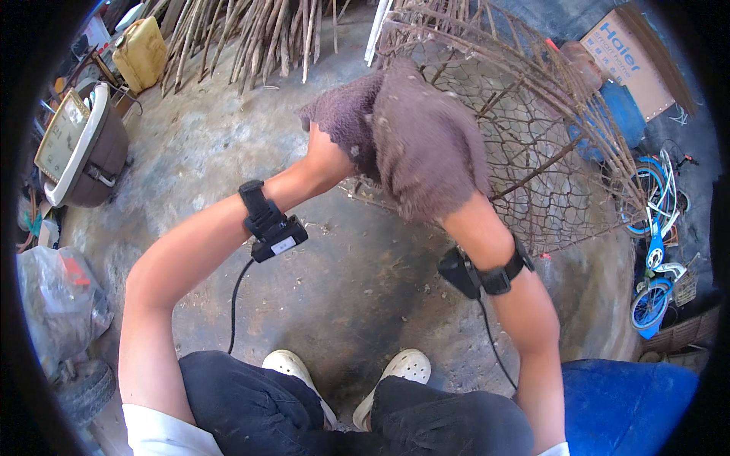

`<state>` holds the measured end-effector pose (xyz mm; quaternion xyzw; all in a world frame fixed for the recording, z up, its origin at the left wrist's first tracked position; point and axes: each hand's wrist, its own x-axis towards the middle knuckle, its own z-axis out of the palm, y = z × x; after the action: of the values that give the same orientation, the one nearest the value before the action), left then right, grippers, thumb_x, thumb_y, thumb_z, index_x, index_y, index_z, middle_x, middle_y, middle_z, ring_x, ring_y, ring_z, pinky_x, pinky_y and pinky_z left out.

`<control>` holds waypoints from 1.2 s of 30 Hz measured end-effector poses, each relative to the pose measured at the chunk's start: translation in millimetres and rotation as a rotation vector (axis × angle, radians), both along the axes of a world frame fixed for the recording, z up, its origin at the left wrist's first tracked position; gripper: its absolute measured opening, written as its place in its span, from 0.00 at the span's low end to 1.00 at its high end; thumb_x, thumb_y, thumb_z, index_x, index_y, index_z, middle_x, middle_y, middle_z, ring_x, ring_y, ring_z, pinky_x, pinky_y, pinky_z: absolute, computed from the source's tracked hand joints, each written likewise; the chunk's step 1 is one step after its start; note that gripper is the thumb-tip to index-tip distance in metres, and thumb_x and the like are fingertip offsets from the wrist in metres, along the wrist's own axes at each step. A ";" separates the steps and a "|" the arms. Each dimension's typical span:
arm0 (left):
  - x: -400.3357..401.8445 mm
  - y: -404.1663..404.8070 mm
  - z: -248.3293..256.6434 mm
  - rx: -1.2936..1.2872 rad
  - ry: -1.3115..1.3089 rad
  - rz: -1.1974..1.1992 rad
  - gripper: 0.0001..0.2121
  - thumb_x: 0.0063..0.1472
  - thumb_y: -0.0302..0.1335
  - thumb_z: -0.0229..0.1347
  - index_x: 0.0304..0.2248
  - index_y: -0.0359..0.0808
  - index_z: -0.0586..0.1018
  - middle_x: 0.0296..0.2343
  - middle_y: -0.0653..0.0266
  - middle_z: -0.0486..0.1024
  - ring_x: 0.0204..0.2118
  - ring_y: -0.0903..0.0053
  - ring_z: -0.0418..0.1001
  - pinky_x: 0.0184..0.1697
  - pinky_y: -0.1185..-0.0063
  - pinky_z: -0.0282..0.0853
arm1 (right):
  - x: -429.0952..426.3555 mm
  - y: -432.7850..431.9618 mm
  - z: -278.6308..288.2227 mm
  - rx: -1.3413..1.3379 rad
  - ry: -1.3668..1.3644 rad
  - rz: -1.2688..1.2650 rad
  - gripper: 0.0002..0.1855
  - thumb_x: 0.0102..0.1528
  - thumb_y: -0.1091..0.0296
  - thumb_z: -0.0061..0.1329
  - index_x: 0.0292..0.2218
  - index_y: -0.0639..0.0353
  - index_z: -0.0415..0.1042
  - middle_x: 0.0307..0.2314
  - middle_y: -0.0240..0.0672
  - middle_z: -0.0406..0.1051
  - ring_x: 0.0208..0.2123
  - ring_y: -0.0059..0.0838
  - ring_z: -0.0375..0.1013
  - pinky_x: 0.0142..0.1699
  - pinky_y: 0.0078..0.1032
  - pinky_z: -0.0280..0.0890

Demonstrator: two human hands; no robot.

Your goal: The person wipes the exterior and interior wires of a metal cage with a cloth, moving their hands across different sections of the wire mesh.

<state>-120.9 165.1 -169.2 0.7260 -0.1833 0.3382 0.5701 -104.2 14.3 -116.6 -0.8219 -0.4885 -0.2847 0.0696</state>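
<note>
A brown-purple terry towel point(428, 142) is bunched over both of my hands, in front of a rusty wire-mesh cage point(536, 171). My left hand point(331, 151) reaches into the towel from the left, with only its back near the wrist showing. My right hand point(433, 165) is inside the towel on the right, covered up to the wrist. Both hands hold the cloth, their fingers hidden in its folds. The towel overlaps the near left part of the cage, and whether a hand also grips the wire beneath cannot be seen. The right part of the towel is blurred.
Wooden sticks point(268, 40) lie at the back. A yellow jerrycan point(140, 54) and a tub with a clock point(71, 137) stand left, above a plastic bag point(65, 302). Right are a Haier carton point(627, 62), a blue bicycle point(656, 245) and a blue surface point(621, 410). Cables hang from both wrist straps.
</note>
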 end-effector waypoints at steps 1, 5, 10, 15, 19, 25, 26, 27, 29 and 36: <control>1.1 -1.0 3.2 -0.048 -0.021 -0.005 0.16 0.51 0.18 0.54 0.43 0.31 0.73 0.38 0.62 0.74 0.39 0.77 0.71 0.43 0.77 0.66 | 7.1 8.7 6.1 -0.007 -0.045 0.013 0.14 0.46 0.63 0.50 0.34 0.60 0.73 0.31 0.43 0.72 0.33 0.35 0.72 0.37 0.28 0.65; 6.8 1.6 2.7 0.075 -0.082 0.153 0.14 0.52 0.18 0.53 0.40 0.29 0.73 0.35 0.62 0.74 0.38 0.75 0.71 0.44 0.76 0.66 | 11.5 8.1 40.6 -0.016 -0.063 -0.018 0.13 0.46 0.64 0.50 0.33 0.59 0.74 0.30 0.43 0.73 0.32 0.36 0.72 0.36 0.28 0.66; 11.7 -16.4 -15.8 -0.078 0.128 0.014 0.17 0.55 0.19 0.51 0.45 0.29 0.69 0.42 0.60 0.70 0.45 0.74 0.67 0.50 0.75 0.62 | 2.3 -14.1 81.4 0.045 -0.025 -0.112 0.13 0.47 0.64 0.48 0.34 0.59 0.74 0.31 0.45 0.73 0.34 0.38 0.72 0.38 0.29 0.66; 9.2 4.1 -35.9 -0.370 0.172 -0.119 0.19 0.53 0.17 0.52 0.46 0.29 0.67 0.42 0.60 0.70 0.44 0.75 0.68 0.48 0.75 0.64 | 19.3 17.3 42.2 0.161 0.107 -0.086 0.13 0.47 0.65 0.47 0.35 0.59 0.74 0.32 0.46 0.72 0.35 0.41 0.72 0.41 0.31 0.66; 7.4 5.6 -25.3 0.178 0.072 0.184 0.16 0.51 0.21 0.55 0.42 0.30 0.71 0.40 0.58 0.72 0.44 0.69 0.69 0.49 0.73 0.62 | 41.7 -0.3 -25.4 0.261 0.249 0.056 0.18 0.53 0.66 0.42 0.46 0.59 0.64 0.44 0.44 0.65 0.45 0.36 0.64 0.51 0.27 0.58; 2.2 23.8 -27.7 0.368 0.031 0.319 0.17 0.51 0.24 0.56 0.42 0.31 0.72 0.41 0.58 0.72 0.45 0.66 0.68 0.50 0.70 0.60 | 32.9 -49.1 -81.1 0.234 0.372 -0.081 0.33 0.56 0.60 0.44 0.58 0.57 0.47 0.55 0.37 0.51 0.58 0.32 0.48 0.63 0.26 0.42; 2.4 25.9 -25.4 0.350 0.005 0.338 0.18 0.51 0.24 0.57 0.42 0.31 0.72 0.41 0.58 0.72 0.44 0.66 0.69 0.49 0.72 0.62 | 18.9 -46.1 -64.7 0.283 0.346 -0.072 0.32 0.56 0.61 0.43 0.58 0.57 0.47 0.55 0.37 0.51 0.57 0.31 0.49 0.62 0.26 0.42; 3.4 30.8 -21.4 0.315 -0.018 0.300 0.18 0.50 0.24 0.57 0.43 0.31 0.72 0.41 0.58 0.72 0.44 0.66 0.69 0.48 0.72 0.62 | -5.9 -34.8 -28.3 0.335 0.320 -0.060 0.31 0.57 0.62 0.43 0.58 0.57 0.47 0.55 0.37 0.52 0.57 0.31 0.50 0.62 0.26 0.42; 9.0 31.2 -6.5 0.232 -0.064 0.203 0.19 0.50 0.23 0.58 0.43 0.31 0.71 0.41 0.58 0.72 0.44 0.67 0.69 0.47 0.73 0.64 | -10.1 -36.9 2.2 0.350 0.263 -0.065 0.31 0.57 0.62 0.42 0.58 0.57 0.47 0.55 0.37 0.52 0.57 0.31 0.50 0.62 0.26 0.42; 20.5 23.1 57.8 0.459 -0.319 0.423 0.13 0.46 0.26 0.58 0.34 0.33 0.76 0.31 0.58 0.75 0.33 0.65 0.73 0.36 0.70 0.67 | 9.4 -35.5 12.3 0.312 0.320 -0.006 0.29 0.58 0.64 0.39 0.58 0.59 0.48 0.55 0.37 0.52 0.56 0.31 0.51 0.62 0.26 0.44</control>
<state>-100.4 188.2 -111.4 0.7953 -0.1867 0.5079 0.2733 -94.8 -21.2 -104.2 -0.8373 -0.4189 -0.2230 0.2717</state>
